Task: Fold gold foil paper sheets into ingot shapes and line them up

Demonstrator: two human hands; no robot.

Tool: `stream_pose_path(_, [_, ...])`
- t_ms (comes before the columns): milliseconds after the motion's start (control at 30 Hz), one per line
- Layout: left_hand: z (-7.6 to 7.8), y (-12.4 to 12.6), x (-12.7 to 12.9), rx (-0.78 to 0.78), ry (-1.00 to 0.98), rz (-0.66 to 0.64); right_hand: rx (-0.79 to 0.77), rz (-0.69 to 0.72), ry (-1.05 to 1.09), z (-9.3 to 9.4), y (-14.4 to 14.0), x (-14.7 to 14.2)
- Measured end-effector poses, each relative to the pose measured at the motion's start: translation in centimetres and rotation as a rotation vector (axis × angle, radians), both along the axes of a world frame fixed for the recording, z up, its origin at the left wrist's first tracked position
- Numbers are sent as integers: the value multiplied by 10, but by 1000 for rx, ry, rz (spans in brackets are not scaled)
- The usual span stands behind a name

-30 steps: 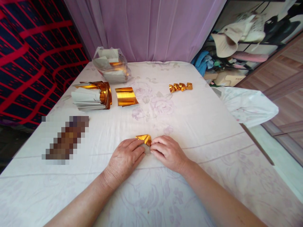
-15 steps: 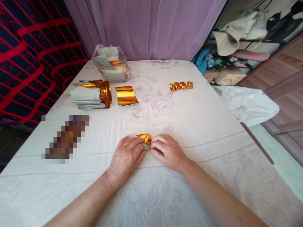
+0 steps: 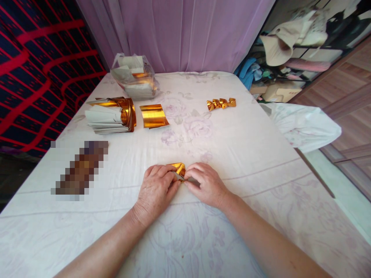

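A partly folded sheet of gold foil paper (image 3: pixel 180 168) lies on the cloth-covered table between my two hands. Its grey-white backing shows along the near side. My left hand (image 3: pixel 159 184) grips its left part, thumb and fingers closed on the paper. From the right, my right hand (image 3: pixel 205 184) pinches the other edge, with the thumb close to the left thumb. Fingers hide much of the sheet. Beyond them, a flat sheet of gold foil paper (image 3: pixel 154 116) lies beside a thick folded stack of the same paper (image 3: pixel 111 117).
A clear plastic bag (image 3: pixel 135 77) with more paper stands at the back left. Folded gold pieces (image 3: pixel 221 104) sit in a row at the back right. A blurred-out item (image 3: pixel 82 170) lies at left. A white plastic bag (image 3: pixel 310 125) is beyond the right edge.
My left hand has drawn its fingers in, and the near edge of the foil paper is now lifted and folded between the thumbs. My right hand has barely moved.
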State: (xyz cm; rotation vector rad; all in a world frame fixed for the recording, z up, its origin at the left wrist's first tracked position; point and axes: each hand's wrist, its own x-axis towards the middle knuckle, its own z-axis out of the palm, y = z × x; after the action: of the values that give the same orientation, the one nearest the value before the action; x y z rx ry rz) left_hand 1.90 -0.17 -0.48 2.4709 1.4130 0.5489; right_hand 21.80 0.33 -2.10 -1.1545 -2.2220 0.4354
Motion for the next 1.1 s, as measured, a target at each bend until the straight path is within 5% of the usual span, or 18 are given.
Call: stream_pose_path(1100, [-2, 3, 2, -47, -56, 60, -58, -73, 11, -1, 3, -8])
